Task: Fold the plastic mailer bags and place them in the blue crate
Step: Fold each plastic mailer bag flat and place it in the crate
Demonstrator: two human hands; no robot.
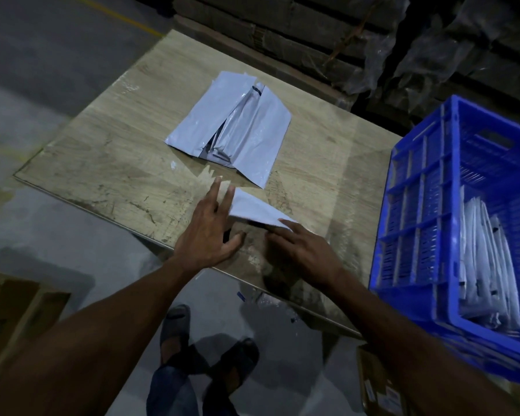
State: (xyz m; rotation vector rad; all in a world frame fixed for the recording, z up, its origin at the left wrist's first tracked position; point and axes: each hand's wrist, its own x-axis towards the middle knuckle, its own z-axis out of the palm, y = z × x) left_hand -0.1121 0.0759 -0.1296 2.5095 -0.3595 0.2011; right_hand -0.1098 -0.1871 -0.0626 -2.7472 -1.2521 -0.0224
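Two hands work a small folded mailer (254,210), white glossy plastic creased into a narrow wedge, near the front edge of a scuffed wood-grain desk (102,163). Left hand (209,235) lies spread, straight fingers resting on the wedge's left end; right hand (300,250) presses its right end with flat fingers. Farther back sits a pile of unfolded bags (231,127), slick and crinkled. Right of the desk, a blue slatted crate (418,205) holds folded bags (487,265) on edge. Grey concrete floor (42,70), stacked cardboard (282,40) behind
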